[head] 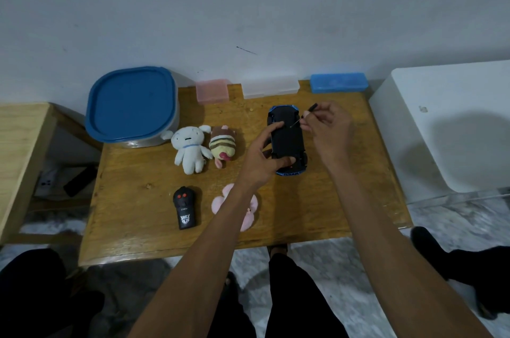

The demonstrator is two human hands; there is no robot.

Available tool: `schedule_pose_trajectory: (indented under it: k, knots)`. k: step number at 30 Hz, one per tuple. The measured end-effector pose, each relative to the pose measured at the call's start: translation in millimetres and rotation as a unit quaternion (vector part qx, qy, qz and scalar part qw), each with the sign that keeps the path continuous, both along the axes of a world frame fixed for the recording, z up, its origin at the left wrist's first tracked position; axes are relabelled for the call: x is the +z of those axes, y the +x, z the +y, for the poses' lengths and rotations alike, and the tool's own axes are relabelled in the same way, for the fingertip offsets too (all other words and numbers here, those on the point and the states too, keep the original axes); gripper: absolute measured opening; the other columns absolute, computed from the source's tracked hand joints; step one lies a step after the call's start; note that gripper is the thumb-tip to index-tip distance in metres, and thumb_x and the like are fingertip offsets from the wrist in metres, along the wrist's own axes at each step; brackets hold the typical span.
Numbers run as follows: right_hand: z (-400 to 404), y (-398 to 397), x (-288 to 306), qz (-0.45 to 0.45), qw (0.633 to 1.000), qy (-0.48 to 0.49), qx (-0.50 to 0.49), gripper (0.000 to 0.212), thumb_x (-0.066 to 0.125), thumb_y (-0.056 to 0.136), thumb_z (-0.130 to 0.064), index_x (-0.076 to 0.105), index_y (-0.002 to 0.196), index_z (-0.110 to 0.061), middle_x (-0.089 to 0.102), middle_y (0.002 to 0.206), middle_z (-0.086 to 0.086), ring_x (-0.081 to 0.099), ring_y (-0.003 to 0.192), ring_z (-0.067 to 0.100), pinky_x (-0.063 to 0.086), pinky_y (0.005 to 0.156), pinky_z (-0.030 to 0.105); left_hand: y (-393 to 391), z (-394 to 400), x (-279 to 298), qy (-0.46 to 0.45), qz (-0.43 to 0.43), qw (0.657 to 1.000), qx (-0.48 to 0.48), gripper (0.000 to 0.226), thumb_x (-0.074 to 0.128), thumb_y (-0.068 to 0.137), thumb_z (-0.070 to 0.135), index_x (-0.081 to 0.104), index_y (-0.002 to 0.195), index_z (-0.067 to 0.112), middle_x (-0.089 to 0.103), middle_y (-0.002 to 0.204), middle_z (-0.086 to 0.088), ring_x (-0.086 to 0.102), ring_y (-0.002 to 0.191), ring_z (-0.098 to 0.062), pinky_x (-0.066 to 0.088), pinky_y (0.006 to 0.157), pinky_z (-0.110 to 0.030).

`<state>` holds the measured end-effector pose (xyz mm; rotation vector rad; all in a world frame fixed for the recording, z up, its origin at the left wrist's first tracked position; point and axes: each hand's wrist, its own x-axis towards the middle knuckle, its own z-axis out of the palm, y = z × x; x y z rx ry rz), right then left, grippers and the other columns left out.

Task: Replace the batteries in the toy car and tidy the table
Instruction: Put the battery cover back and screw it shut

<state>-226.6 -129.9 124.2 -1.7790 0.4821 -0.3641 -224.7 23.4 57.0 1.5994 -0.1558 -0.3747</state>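
A blue toy car (288,139) lies upside down on the wooden table (138,172), black underside up. My left hand (262,161) grips it from the left, fingers on the front part and thumb near the rear. My right hand (327,128) pinches a small screwdriver (303,116) with a black handle; its thin tip touches the car's underside near the front right. A black remote control (184,208) with two red buttons lies at the table's front left.
A blue-lidded container (132,106) stands at the back left. Pink (212,90), clear (270,87) and blue (339,83) small boxes line the back edge. A white plush (190,148), a striped plush (223,144) and a pink plush (248,216) lie mid-table. A white appliance (447,128) stands right.
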Motion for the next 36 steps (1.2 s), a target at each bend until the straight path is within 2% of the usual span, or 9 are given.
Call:
schedule_pose_trajectory:
  k: [6, 14, 22, 27, 31, 36]
  knots:
    - [1.6, -0.7, -1.7, -0.013, 1.000, -0.006, 0.011, 0.015, 0.068, 0.094, -0.006, 0.064, 0.108, -0.006, 0.071, 0.092, 0.000, 0.074, 0.084, 0.013, 0.062, 0.074, 0.024, -0.5, 2.3, -0.2, -0.004, -0.007, 1.000, -0.004, 0.079, 0.084, 0.076, 0.001, 0.051, 0.143, 0.027, 0.058, 0.139, -0.001, 0.056, 0.130, -0.019, 0.054, 0.101, -0.053]
    - [2.0, 1.7, -0.7, -0.023, 1.000, -0.004, 0.019, 0.012, 0.068, 0.094, -0.006, 0.063, 0.099, -0.016, 0.071, 0.090, 0.001, 0.074, 0.081, 0.014, 0.062, 0.072, 0.025, 1.0, 2.5, 0.1, -0.011, 0.006, 1.000, -0.002, 0.079, 0.084, 0.076, 0.000, 0.052, 0.142, 0.028, 0.058, 0.137, -0.001, 0.056, 0.129, -0.018, 0.054, 0.101, -0.053]
    - [-0.4, 2.1, -5.1, -0.018, 1.000, -0.003, 0.020, 0.011, 0.068, 0.094, -0.006, 0.064, 0.101, -0.013, 0.071, 0.091, 0.002, 0.074, 0.081, 0.014, 0.062, 0.073, 0.026, 1.1, 2.4, -1.1, -0.019, 0.015, 1.000, -0.001, 0.079, 0.083, 0.076, -0.004, 0.053, 0.141, 0.029, 0.058, 0.136, -0.002, 0.057, 0.126, -0.012, 0.056, 0.100, -0.049]
    - [-2.5, 0.9, -8.5, -0.020, 0.999, -0.021, 0.027, 0.012, 0.069, 0.093, -0.006, 0.063, 0.101, -0.013, 0.071, 0.091, 0.001, 0.074, 0.082, 0.015, 0.062, 0.072, 0.025, 1.0, 1.7, -1.4, -0.013, 0.017, 1.000, -0.002, 0.079, 0.084, 0.075, -0.001, 0.053, 0.141, 0.028, 0.058, 0.137, -0.001, 0.057, 0.127, -0.013, 0.055, 0.100, -0.052]
    - [-4.8, 3.6, -12.2, -0.034, 0.992, -0.107, 0.062, 0.016, 0.071, 0.091, -0.009, 0.063, 0.099, -0.019, 0.070, 0.092, -0.001, 0.072, 0.088, 0.014, 0.063, 0.076, 0.032, 0.3, 0.7, -0.9, -0.018, 0.020, 1.000, 0.002, 0.078, 0.085, 0.075, 0.000, 0.053, 0.141, 0.027, 0.059, 0.136, -0.004, 0.056, 0.128, -0.019, 0.055, 0.099, -0.052]
    - [-1.2, 5.1, -13.3, -0.055, 0.975, -0.203, 0.074, 0.018, 0.071, 0.090, -0.013, 0.064, 0.107, -0.015, 0.068, 0.091, -0.007, 0.068, 0.084, 0.005, 0.061, 0.075, 0.029, -1.8, -1.3, 2.1, -0.026, 0.033, 0.999, 0.007, 0.077, 0.084, 0.076, -0.002, 0.053, 0.139, 0.029, 0.060, 0.134, -0.005, 0.059, 0.125, -0.023, 0.056, 0.097, -0.050]
